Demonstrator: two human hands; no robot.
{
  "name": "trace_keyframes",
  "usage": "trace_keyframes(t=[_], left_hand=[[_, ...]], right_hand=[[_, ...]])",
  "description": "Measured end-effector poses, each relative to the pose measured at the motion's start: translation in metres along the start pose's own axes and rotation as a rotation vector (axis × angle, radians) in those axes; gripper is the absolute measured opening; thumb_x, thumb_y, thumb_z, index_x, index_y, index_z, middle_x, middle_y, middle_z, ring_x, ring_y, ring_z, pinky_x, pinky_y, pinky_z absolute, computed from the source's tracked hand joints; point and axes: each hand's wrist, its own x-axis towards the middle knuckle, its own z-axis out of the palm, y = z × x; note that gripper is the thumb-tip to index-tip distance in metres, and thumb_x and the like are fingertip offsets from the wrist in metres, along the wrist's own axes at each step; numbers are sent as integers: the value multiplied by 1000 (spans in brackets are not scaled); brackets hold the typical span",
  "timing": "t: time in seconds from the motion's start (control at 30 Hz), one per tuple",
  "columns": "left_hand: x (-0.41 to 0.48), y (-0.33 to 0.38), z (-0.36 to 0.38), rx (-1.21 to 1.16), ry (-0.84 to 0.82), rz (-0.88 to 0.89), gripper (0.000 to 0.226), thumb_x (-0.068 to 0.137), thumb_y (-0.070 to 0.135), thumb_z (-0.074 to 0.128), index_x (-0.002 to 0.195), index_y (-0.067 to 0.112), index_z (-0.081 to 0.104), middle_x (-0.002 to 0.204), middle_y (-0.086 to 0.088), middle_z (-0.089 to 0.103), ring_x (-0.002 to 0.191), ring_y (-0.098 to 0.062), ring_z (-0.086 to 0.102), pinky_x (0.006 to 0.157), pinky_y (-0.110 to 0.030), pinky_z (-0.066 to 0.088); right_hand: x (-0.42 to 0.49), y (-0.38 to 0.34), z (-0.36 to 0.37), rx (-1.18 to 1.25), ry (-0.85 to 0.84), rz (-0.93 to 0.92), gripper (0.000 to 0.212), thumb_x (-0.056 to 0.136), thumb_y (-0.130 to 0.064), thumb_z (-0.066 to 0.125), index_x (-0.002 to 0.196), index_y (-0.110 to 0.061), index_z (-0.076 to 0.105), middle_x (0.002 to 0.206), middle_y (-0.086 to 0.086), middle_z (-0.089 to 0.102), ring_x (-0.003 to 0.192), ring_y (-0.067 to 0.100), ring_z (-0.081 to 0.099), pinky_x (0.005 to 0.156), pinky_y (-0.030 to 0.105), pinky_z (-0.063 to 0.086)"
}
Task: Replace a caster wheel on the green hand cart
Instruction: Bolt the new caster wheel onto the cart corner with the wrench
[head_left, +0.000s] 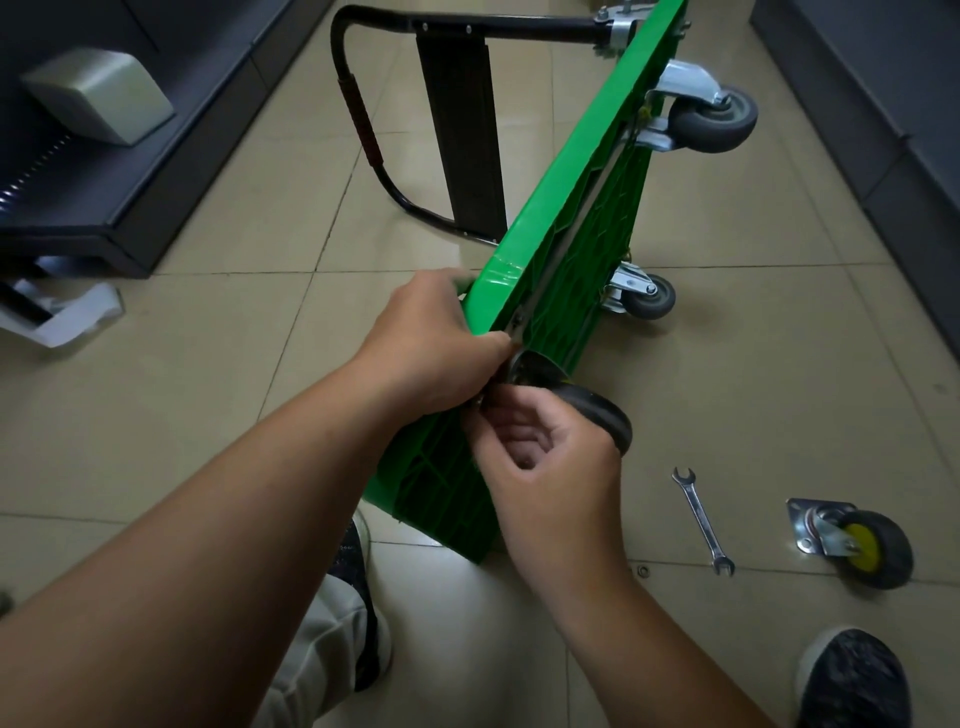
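Leaning over the green cart (566, 260), we see it standing on its long edge on the glossy beige tiled floor (208, 389), its ribbed plastic underside facing the right of the frame. Our left hand (431, 343), at frame centre, curls its fingers over the cart's upper edge and holds it. Just below, our right hand (545, 457) is curled tight, fingertips pinching a small metal fitting (478, 402) at the mounting spot; nut or bolt, we cannot tell. Behind that hand sits a black rubber caster wheel (608, 410), against the cart's underside.

Two grey-tyred casters (714, 117) in shiny steel brackets sit further along the deck, upper right. At lower right a slim double-ended steel wrench (702, 519) lies flat on the tile, and near it a loose caster (857, 540) with a yellow hub and square plate. A tiny washer (643, 570) rests by the wrench's lower end. The black tubular handle (363, 119) splays out upper left. Dark cabinets (156, 171) line both sides of the tiled lane, and open floor lies left of the cart.
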Motion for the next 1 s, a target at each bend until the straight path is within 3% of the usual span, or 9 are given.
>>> trace_keyframes(t=[0.17,0.27,0.37,0.53,0.73,0.87,1.0], left_hand=[[-1,0,-1,0,-6,4,46,86,22,75,131,30,67,94,3,76,82,-16,74,81,-42,64],[-1,0,0,-4,-3,4,44,86,21,75,129,29,69,93,2,76,82,-17,74,82,-42,63],[0,0,0,0,3,8,45,85,21,76,129,28,69,93,1,76,82,-17,74,82,-42,63],[1,-1,0,-14,-2,0,47,84,20,75,130,29,69,91,2,76,79,-16,74,80,-42,64],[0,-1,0,-5,0,0,45,85,22,75,129,31,69,92,5,75,78,-14,74,79,-41,64],[1,-1,0,-3,3,-8,45,84,22,76,129,31,69,90,5,76,76,-14,74,77,-41,65],[1,-1,-1,-19,-3,-17,45,84,22,76,128,32,69,90,5,76,76,-14,75,76,-42,65]], right_hand=[[-1,0,-1,-33,-48,86,16,97,-26,69,84,-20,75,71,-4,74,65,13,73,62,32,61],[-3,-1,-4,-92,-65,57,18,92,-30,75,77,-21,72,67,-5,72,60,11,70,58,31,59],[-4,-3,-8,-50,10,-25,11,86,-20,81,90,-24,72,71,-4,70,59,10,65,56,22,54],[-6,-1,-10,-55,-94,-19,29,86,-10,76,112,-24,73,76,-3,70,66,11,66,61,20,55],[-7,6,-9,-83,-138,50,12,87,-22,76,98,-24,72,71,-4,70,63,10,65,61,30,59],[-9,4,-6,-52,-109,-18,36,85,-20,77,117,-30,65,79,-9,69,65,8,65,57,18,51],[-9,3,-3,-68,-111,-12,37,88,-16,73,123,-25,67,76,-5,69,66,9,66,59,20,54]])
